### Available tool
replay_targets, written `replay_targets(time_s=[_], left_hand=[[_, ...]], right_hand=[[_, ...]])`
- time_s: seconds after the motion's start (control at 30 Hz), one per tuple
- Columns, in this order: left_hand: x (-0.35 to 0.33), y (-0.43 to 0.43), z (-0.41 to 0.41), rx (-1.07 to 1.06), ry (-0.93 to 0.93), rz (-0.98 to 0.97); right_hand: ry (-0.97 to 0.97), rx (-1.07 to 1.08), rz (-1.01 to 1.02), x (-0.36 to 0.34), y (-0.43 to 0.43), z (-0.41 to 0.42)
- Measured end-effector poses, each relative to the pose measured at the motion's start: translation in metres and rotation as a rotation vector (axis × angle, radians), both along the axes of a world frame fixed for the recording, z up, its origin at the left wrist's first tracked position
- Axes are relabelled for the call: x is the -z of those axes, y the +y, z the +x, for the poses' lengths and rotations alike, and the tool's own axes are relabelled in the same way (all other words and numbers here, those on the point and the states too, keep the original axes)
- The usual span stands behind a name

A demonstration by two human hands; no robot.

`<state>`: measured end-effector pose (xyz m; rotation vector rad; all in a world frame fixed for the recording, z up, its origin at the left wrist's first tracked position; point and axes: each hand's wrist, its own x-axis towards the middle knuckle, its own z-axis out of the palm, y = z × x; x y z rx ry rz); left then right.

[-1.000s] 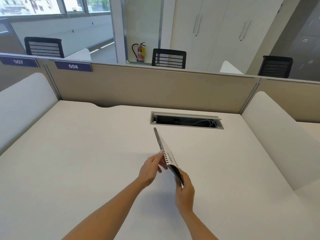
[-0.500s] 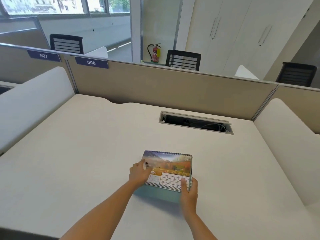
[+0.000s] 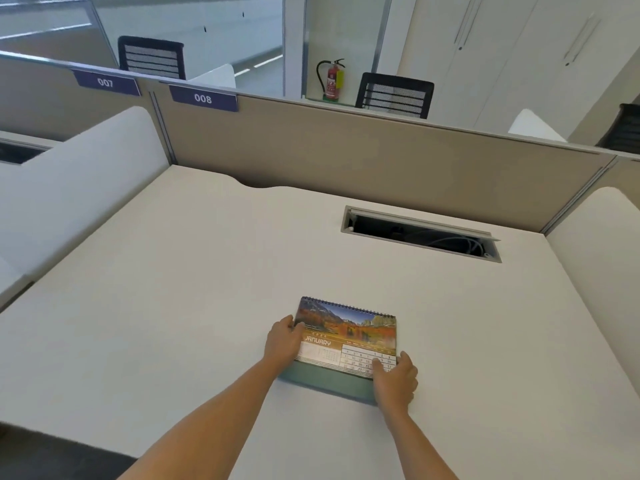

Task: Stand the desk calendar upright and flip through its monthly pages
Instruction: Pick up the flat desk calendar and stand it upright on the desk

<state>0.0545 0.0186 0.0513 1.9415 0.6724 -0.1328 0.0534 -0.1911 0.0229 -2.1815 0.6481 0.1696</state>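
The spiral-bound desk calendar (image 3: 346, 336) stands as a tent on the white desk (image 3: 173, 289), its green base flap toward me. The facing page reads JANUARY under a mountain photo, with a date grid at the lower right. My left hand (image 3: 282, 341) grips the calendar's left edge, thumb on the front of the page. My right hand (image 3: 394, 379) holds the lower right corner, fingers over the date grid and the green base.
An open cable tray (image 3: 420, 233) with wires is set into the desk behind the calendar to the right. A beige partition (image 3: 346, 154) with labels 007 and 008 closes the back. White side dividers (image 3: 69, 188) flank the desk. Black chairs and a fire extinguisher stand beyond.
A second ago the calendar was held edge-on above the desk; it now stands on the desk with the January page facing me. Both hands stay on its sides; the view shifted right.
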Motion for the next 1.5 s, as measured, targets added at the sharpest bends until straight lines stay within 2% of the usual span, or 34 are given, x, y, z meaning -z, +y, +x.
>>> replay_targets(time_s=[0.13, 0.2, 0.37, 0.63, 0.83, 1.0, 1.17, 1.33, 1.5], left_hand=[[0.002, 0.016, 0.011, -0.014, 0.025, -0.006], [0.002, 0.03, 0.016, -0.011, 0.038, 0.032], [0.001, 0.069, 0.024, 0.031, 0.153, 0.191], [-0.01, 0.133, 0.051, 0.096, 0.18, 0.233], [-0.014, 0.172, 0.074, 0.008, 0.206, 0.142], [-0.031, 0.196, 0.096, -0.129, 0.018, 0.039], [-0.057, 0.205, 0.119, -0.075, -0.084, -0.087], [-0.079, 0.222, 0.139, -0.028, -0.159, -0.288], [-0.086, 0.226, 0.163, -0.021, -0.274, -0.371]], right_hand=[[0.058, 0.053, 0.119, -0.005, 0.008, 0.008], [0.067, 0.01, 0.144, -0.014, 0.016, 0.009], [0.117, -0.196, 0.098, -0.023, 0.034, 0.009], [0.21, -0.168, 0.038, -0.028, 0.085, 0.045], [0.2, -0.199, 0.087, -0.036, 0.115, 0.075], [0.029, -0.224, 0.075, -0.053, 0.132, 0.092], [-0.118, -0.233, 0.067, -0.069, 0.153, 0.116], [-0.178, -0.25, 0.14, -0.079, 0.164, 0.146], [-0.283, -0.296, 0.223, -0.093, 0.172, 0.188]])
